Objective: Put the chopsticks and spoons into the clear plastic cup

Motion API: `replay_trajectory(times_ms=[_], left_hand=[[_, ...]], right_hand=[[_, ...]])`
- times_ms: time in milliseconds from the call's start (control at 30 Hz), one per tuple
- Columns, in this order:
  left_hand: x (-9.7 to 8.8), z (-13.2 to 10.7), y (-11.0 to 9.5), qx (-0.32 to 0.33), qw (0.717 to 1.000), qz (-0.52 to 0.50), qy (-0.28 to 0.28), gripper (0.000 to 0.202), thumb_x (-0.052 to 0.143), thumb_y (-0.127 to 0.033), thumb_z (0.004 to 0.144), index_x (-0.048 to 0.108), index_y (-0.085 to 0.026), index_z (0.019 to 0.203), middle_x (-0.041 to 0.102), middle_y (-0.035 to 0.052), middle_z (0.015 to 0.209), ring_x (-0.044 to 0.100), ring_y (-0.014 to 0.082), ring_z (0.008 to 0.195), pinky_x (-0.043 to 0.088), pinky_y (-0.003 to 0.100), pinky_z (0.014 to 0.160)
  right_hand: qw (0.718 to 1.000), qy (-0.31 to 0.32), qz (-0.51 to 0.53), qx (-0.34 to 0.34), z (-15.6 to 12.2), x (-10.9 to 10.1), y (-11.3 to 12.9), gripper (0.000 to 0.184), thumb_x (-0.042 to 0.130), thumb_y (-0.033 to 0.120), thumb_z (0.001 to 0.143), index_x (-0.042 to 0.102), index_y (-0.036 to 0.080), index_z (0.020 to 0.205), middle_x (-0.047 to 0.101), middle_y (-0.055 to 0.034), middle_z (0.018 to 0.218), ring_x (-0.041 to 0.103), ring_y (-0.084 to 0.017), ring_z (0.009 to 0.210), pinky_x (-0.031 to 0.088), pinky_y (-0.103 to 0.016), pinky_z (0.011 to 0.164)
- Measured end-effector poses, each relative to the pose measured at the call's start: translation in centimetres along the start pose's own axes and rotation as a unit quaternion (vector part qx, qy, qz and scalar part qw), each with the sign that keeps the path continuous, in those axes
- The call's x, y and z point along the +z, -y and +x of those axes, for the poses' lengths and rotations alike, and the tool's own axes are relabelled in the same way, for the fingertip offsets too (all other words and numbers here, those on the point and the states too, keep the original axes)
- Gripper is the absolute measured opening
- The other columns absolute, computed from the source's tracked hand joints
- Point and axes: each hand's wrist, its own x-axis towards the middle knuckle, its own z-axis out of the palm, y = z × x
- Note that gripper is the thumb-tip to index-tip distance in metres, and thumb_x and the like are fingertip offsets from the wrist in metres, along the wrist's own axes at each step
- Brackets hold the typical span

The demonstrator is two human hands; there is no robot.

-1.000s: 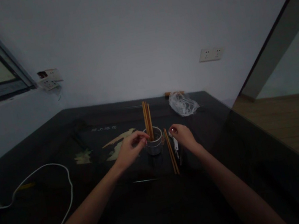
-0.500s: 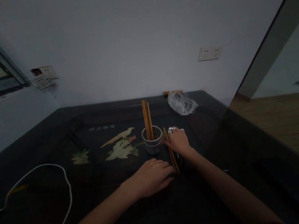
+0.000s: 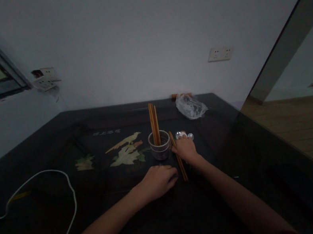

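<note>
The left hand (image 3: 158,181) lies palm-down and released on the dark tabletop (image 3: 118,228), beside the near end of the loose chopsticks (image 3: 181,168). The right hand (image 3: 185,150) covers their far part; whether it grips them cannot be told. Beyond, a cup (image 3: 161,153) holds upright chopsticks (image 3: 153,121); farther off lies a plastic bag (image 3: 191,107).

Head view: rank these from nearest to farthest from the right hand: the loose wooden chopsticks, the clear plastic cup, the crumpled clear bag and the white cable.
1. Loose wooden chopsticks, lying along the left edge of the right hand, seemingly touching it.
2. Clear plastic cup, just to its left.
3. Crumpled clear bag, beyond it, near the wall.
4. White cable, far left.
</note>
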Motion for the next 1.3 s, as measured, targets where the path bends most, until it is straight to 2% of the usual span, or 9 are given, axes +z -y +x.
replay_trajectory(times_ms=[133,267,367,500,633,800,933,1133,1300], left_hand=[[1.1,0.4,0.8,-0.102,0.988,-0.112,0.004,0.019,0.047,-0.029,0.087,0.064,-0.021,0.091,0.067,0.0026,0.080,0.063,0.0170,0.069,0.041,0.025,0.057],[2.4,1.1,1.4,-0.135,0.950,-0.281,-0.003,0.030,0.043,-0.039,0.090,0.062,-0.017,0.095,0.066,0.0031,0.075,0.060,0.0133,0.062,0.042,0.023,0.057],[3.0,1.6,1.0,-0.119,0.894,-0.432,-0.007,0.035,0.041,-0.041,0.090,0.059,-0.013,0.099,0.067,0.0049,0.080,0.057,0.0107,0.060,0.042,0.022,0.055],[2.7,1.9,-0.2,-0.100,0.790,-0.604,-0.020,0.041,0.046,-0.047,0.088,0.056,-0.011,0.105,0.068,0.0113,0.095,0.062,0.0133,0.072,0.043,0.022,0.059],[1.5,1.7,-1.1,-0.106,0.720,-0.683,-0.053,0.042,0.055,-0.049,0.084,0.057,-0.012,0.106,0.069,0.0099,0.091,0.064,0.0152,0.076,0.045,0.025,0.067],[0.6,1.4,-1.4,-0.116,0.731,-0.668,-0.077,0.040,0.060,-0.049,0.080,0.058,-0.013,0.098,0.067,0.0041,0.076,0.062,0.0136,0.068,0.045,0.026,0.066],[0.3,1.4,-1.2,-0.115,0.745,-0.653,-0.072,0.040,0.061,-0.050,0.079,0.059,-0.013,0.096,0.065,0.0032,0.076,0.061,0.0136,0.067,0.044,0.027,0.067],[0.1,1.4,-0.7,-0.113,0.752,-0.647,-0.059,0.037,0.062,-0.048,0.079,0.058,-0.015,0.096,0.065,0.0020,0.077,0.060,0.0131,0.067,0.044,0.027,0.067],[0.3,1.4,-0.6,-0.094,0.754,-0.649,-0.037,0.037,0.061,-0.048,0.080,0.058,-0.015,0.097,0.065,0.0028,0.079,0.061,0.0137,0.070,0.044,0.028,0.069]], right_hand=[[0.999,-0.002,0.027,0.034,0.3,-1.3,-0.1,0.036,0.049,0.039,0.087,0.069,0.010,0.088,0.065,-0.0200,0.098,0.055,-0.029,0.100,0.038,-0.039,0.084],[0.992,-0.004,0.112,0.066,0.7,-3.3,-0.7,0.032,0.051,0.040,0.084,0.068,0.015,0.075,0.067,-0.0128,0.085,0.059,-0.022,0.086,0.038,-0.030,0.074],[0.978,-0.054,0.196,0.053,0.7,-4.9,-1.1,0.029,0.050,0.036,0.083,0.065,0.017,0.068,0.065,-0.0069,0.074,0.056,-0.017,0.073,0.034,-0.026,0.063],[0.953,-0.130,0.273,0.026,0.1,-6.5,-0.7,0.027,0.050,0.034,0.081,0.058,0.018,0.061,0.060,-0.0032,0.066,0.050,-0.015,0.064,0.031,-0.026,0.059],[0.944,-0.166,0.286,-0.006,-0.4,-6.8,0.4,0.025,0.053,0.032,0.079,0.055,0.019,0.059,0.056,-0.0017,0.063,0.048,-0.015,0.065,0.031,-0.027,0.060],[0.939,-0.178,0.294,-0.009,-0.5,-6.5,0.9,0.025,0.055,0.032,0.079,0.053,0.019,0.058,0.053,-0.0009,0.061,0.046,-0.015,0.063,0.029,-0.027,0.058],[0.913,-0.133,0.385,-0.014,-0.4,-6.9,0.5,0.025,0.055,0.034,0.079,0.053,0.018,0.059,0.053,0.0009,0.057,0.046,-0.012,0.056,0.031,-0.026,0.055],[0.793,0.008,0.608,-0.036,-0.1,-7.9,-0.6,0.026,0.066,0.042,0.072,0.059,0.017,0.075,0.058,0.0020,0.060,0.052,-0.010,0.054,0.038,-0.023,0.052],[0.713,0.078,0.697,-0.010,-0.2,-8.6,-1.3,0.027,0.071,0.038,0.070,0.066,0.017,0.086,0.066,-0.0022,0.072,0.055,-0.009,0.059,0.039,-0.021,0.052]])
